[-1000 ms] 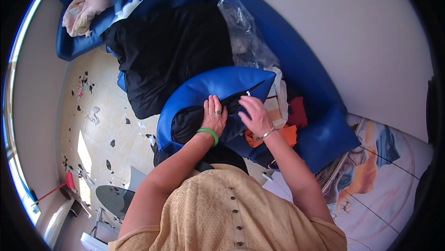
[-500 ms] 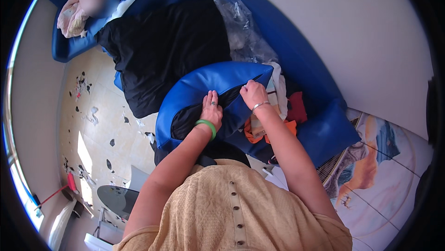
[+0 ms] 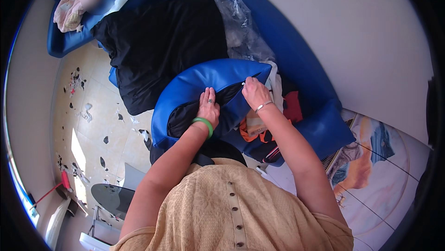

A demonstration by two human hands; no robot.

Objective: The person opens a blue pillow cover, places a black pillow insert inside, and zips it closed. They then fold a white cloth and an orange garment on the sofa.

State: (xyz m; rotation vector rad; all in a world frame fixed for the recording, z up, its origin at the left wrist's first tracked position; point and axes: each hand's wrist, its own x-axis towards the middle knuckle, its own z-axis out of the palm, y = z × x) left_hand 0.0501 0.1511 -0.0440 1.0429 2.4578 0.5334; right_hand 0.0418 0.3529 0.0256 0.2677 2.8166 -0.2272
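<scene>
A blue leather-like cushion cover (image 3: 211, 73) lies before me, its long zippered slit gaping over a black inner lining or pillow (image 3: 180, 120). My left hand (image 3: 208, 112), with a green bangle and a ring, rests on the slit, fingers stretched out flat toward its far edge. At the slit's right part, my right hand (image 3: 256, 94) is closed in a pinch on the zipper; a small pale bit shows at its fingertips. The pinched part itself is mostly hidden by the fingers. A silver bracelet sits on that wrist.
Beyond the cushion lies a big black cloth cushion (image 3: 162, 42) and a clear plastic bag (image 3: 238, 28) on a blue sofa (image 3: 296, 51). Orange and red cloths (image 3: 252, 128) lie to the right. Scraps litter the tiled floor (image 3: 99, 98). A person (image 3: 69, 9) sits far left.
My right hand has shifted slightly right and down along the slit, still pinching. The left hand stays flat on the cushion. The whole view has moved a little.
</scene>
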